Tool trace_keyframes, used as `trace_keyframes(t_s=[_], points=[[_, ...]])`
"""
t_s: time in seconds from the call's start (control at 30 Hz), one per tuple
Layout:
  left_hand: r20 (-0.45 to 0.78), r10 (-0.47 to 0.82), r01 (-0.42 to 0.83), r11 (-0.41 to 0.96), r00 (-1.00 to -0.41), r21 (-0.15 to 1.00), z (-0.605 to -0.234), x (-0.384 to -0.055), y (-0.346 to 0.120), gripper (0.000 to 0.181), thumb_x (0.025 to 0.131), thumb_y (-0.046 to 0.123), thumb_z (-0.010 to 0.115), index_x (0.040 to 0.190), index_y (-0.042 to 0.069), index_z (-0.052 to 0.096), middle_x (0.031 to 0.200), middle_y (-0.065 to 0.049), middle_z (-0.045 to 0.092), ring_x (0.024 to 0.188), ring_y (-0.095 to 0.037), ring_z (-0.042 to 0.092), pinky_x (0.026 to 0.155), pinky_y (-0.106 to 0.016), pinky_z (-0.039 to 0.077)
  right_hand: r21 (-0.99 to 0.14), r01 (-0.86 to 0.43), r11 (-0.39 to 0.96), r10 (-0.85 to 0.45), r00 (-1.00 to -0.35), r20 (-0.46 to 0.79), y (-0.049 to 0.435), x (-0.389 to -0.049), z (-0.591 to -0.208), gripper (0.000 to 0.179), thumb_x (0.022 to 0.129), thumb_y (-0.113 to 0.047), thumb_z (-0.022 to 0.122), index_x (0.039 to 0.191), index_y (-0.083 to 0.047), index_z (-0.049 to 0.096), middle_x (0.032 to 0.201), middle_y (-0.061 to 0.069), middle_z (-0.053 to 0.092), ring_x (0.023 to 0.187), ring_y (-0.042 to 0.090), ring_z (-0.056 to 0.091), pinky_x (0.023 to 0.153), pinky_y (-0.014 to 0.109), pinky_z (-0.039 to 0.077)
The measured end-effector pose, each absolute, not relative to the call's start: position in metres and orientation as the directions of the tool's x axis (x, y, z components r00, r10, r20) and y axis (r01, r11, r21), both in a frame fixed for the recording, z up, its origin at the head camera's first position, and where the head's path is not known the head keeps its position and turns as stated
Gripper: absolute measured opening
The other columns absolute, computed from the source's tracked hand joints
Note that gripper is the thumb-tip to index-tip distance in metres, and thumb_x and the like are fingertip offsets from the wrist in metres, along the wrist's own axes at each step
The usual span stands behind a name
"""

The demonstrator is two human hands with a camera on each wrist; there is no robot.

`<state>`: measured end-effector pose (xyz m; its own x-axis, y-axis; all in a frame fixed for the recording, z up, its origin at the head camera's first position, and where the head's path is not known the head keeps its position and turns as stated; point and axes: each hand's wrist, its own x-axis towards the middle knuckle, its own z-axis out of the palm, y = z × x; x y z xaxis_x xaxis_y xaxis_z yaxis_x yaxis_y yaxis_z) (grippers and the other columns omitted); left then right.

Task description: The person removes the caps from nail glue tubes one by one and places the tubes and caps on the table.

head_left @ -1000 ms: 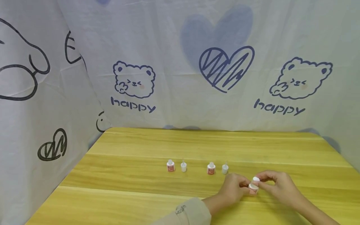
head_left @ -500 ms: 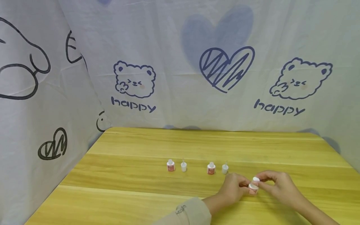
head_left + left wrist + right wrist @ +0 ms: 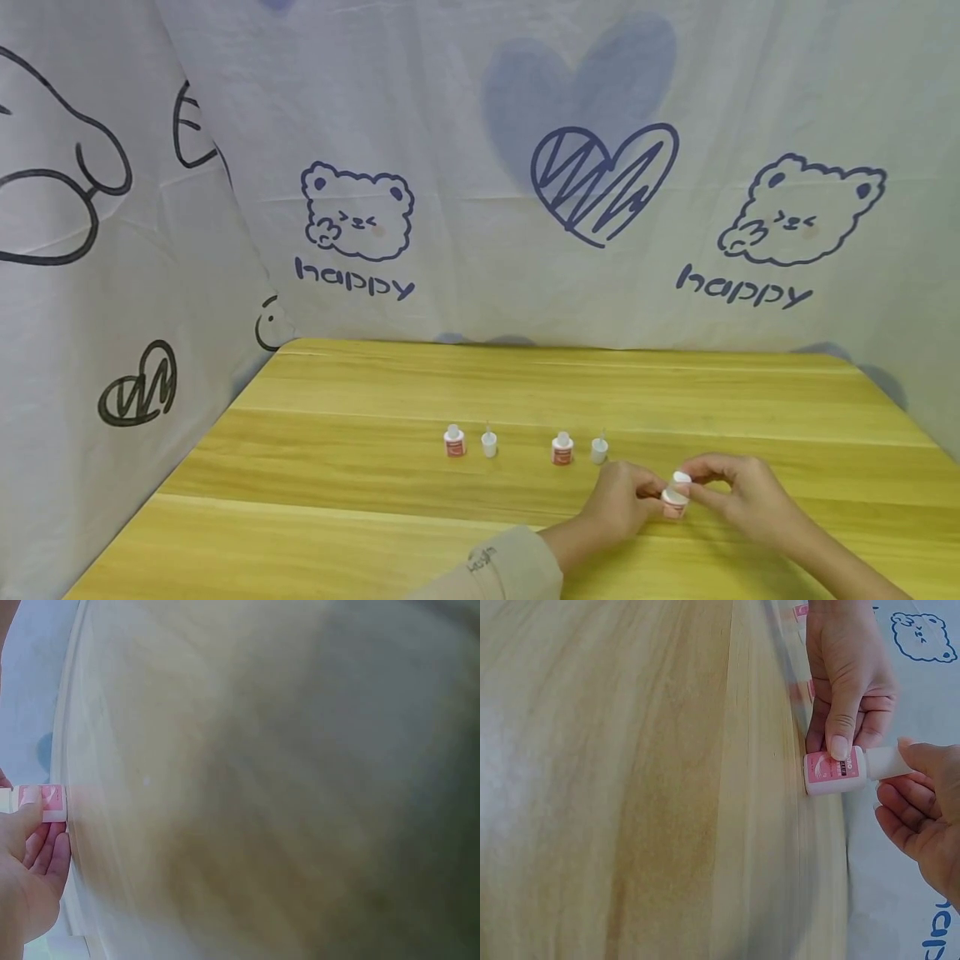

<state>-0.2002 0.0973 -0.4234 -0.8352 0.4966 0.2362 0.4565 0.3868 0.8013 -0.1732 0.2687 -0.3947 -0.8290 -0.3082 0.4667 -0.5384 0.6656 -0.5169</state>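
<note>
Toward the table's right side, a small white bottle with a pink label (image 3: 674,507) stands upright. My left hand (image 3: 621,502) grips its body between thumb and fingers. My right hand (image 3: 750,502) pinches the white cap (image 3: 681,477) at the top of that bottle. In the right wrist view the bottle (image 3: 823,778) and the cap (image 3: 883,762) are in line, with the cap at the neck. The left wrist view catches the pink label (image 3: 54,798) beside my left thumb; the cap end is mostly out of frame there.
Two similar bottles, one at far left (image 3: 454,442) and one nearer (image 3: 562,451), stand on the wooden table (image 3: 315,467). Beside each, a white cap with a thin stem upward rests on the table: the left cap (image 3: 489,444) and the right cap (image 3: 599,451). Printed cloth (image 3: 465,275) hangs behind.
Almost nothing differs. The hands keep their holds on the bottle and its cap, with only a very slight shift of the view.
</note>
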Motion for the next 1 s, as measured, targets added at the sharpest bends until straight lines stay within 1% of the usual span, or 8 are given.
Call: trace_keyframes(t_s=[0.2,0.4,0.57,0.73,1.0], points=[[0.229,0.5,0.452,0.388,-0.835,0.803,-0.422,-0.199,0.097,0.013,0.076,0.006,0.073,0.088,0.003,0.073,0.082,-0.005,0.074,0.069,0.003,0.064,0.059,-0.004,0.044,-0.516,-0.571,0.639,-0.342,-0.811,0.474,0.27,-0.174,-0.394,0.012,0.074,-0.001,0.074,0.083,-0.007,0.07,0.078,0.005,0.071,0.074,-0.008,0.058,0.063,0.019,0.052],[0.21,0.495,0.432,0.39,-0.843,0.813,-0.42,-0.199,0.097,0.013,0.075,0.006,0.073,0.087,0.003,0.073,0.082,-0.005,0.074,0.069,0.002,0.064,0.059,-0.004,0.045,-0.498,-0.618,0.608,-0.375,-0.777,0.505,0.271,-0.175,-0.396,0.015,0.073,0.003,0.073,0.084,-0.005,0.069,0.079,0.003,0.071,0.075,-0.007,0.059,0.063,0.017,0.052],[0.207,0.494,0.43,0.396,-0.845,0.811,-0.421,-0.199,0.097,0.011,0.075,0.006,0.074,0.086,0.002,0.074,0.08,-0.005,0.074,0.066,0.005,0.06,0.058,-0.004,0.044,-0.534,-0.584,0.611,-0.327,-0.801,0.502,0.27,-0.174,-0.4,0.015,0.073,0.003,0.073,0.083,-0.007,0.069,0.078,-0.001,0.07,0.075,-0.008,0.058,0.063,0.016,0.051],[0.212,0.496,0.438,0.4,-0.842,0.805,-0.421,-0.199,0.096,0.01,0.075,0.004,0.074,0.085,0.002,0.074,0.079,-0.005,0.073,0.063,0.007,0.055,0.057,-0.004,0.043,-0.542,-0.532,0.651,-0.252,-0.825,0.507,0.265,-0.174,-0.402,0.015,0.071,-0.001,0.076,0.08,-0.01,0.069,0.075,-0.003,0.07,0.072,-0.009,0.057,0.062,0.017,0.051],[0.221,0.501,0.447,0.391,-0.837,0.804,-0.424,-0.201,0.096,0.01,0.076,0.004,0.073,0.086,0.002,0.074,0.08,-0.005,0.074,0.064,0.009,0.055,0.058,-0.004,0.043,-0.53,-0.459,0.713,-0.18,-0.85,0.495,0.26,-0.17,-0.4,0.015,0.069,-0.005,0.079,0.077,-0.014,0.069,0.071,-0.007,0.069,0.068,-0.009,0.056,0.059,0.02,0.052]])
